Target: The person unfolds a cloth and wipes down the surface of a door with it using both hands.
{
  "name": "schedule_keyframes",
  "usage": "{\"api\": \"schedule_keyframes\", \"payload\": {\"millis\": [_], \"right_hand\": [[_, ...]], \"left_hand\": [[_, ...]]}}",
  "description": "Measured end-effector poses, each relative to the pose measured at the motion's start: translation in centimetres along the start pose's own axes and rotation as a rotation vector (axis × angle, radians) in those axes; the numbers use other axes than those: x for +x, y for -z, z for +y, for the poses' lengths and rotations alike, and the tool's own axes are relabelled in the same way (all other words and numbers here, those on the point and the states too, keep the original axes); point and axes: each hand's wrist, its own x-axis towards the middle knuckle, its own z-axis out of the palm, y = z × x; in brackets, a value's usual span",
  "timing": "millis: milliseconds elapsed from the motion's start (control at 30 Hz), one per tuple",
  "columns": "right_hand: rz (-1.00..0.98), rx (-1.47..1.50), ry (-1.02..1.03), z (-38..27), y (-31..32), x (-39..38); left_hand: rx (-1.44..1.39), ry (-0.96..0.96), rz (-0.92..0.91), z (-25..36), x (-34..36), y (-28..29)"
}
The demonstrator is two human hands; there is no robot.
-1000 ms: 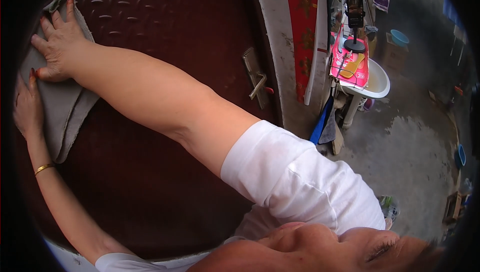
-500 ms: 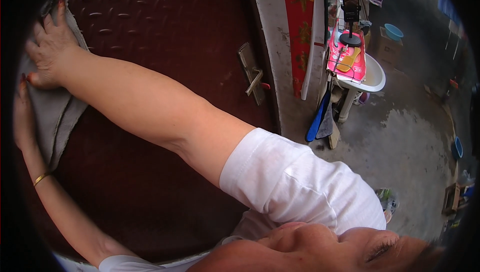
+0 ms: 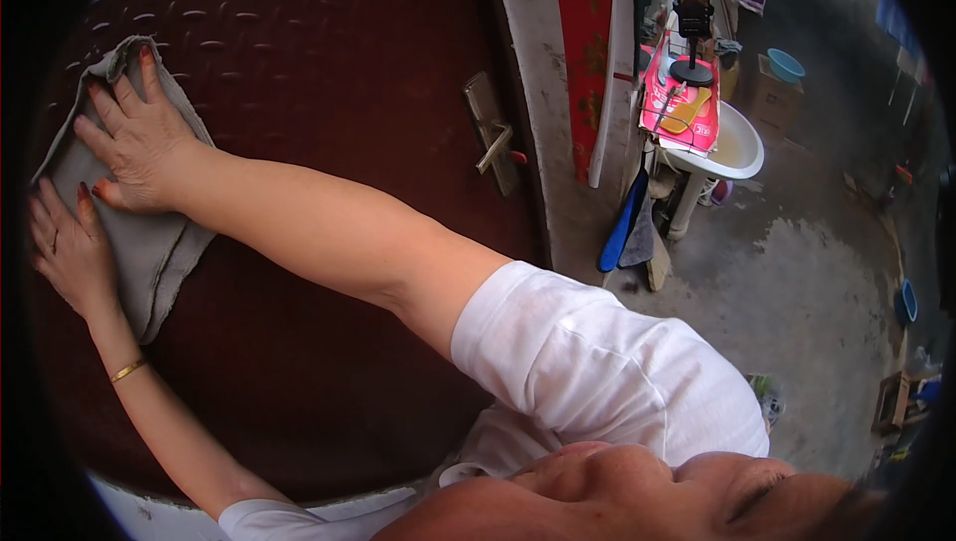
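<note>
A grey cloth lies spread against the dark red-brown metal door, with folds running along its lower part. My right hand presses flat on the cloth, fingers spread, its arm reaching across the door. Lower and further left, my left hand rests with its fingers stretched out over the cloth's left edge. A gold bracelet circles the left wrist. Toward the right side of the door is a metal handle, apart from both hands.
Right of the door hangs a red strip with gold patterns. Beyond it stand a white washbasin, a phone on a stand and several brushes or paddles below. A blue basin sits on a cardboard box.
Both hands and the cloth have come down and to the right across the door. More of the left hand and the cloth now shows.
</note>
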Motion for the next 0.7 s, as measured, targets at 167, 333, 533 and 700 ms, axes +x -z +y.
{"api": "schedule_keyframes", "payload": {"millis": [167,333,533,700], "right_hand": [[-0.079,0.000,0.023,-0.6,1.9,-4.0],[-0.134,0.051,0.041,-2.0,4.0,-7.4],[-0.218,0.127,0.042,-3.0,7.0,-12.7],[-0.437,0.175,0.027,-4.4,10.7,-19.5]], "left_hand": [[-0.062,0.017,0.028,3.0,-3.0,2.1],[-0.015,0.050,-0.083,3.9,-7.1,3.7],[-0.078,0.091,-0.182,7.7,-11.5,7.4],[-0.098,0.127,-0.419,11.3,-17.8,10.9]]}}
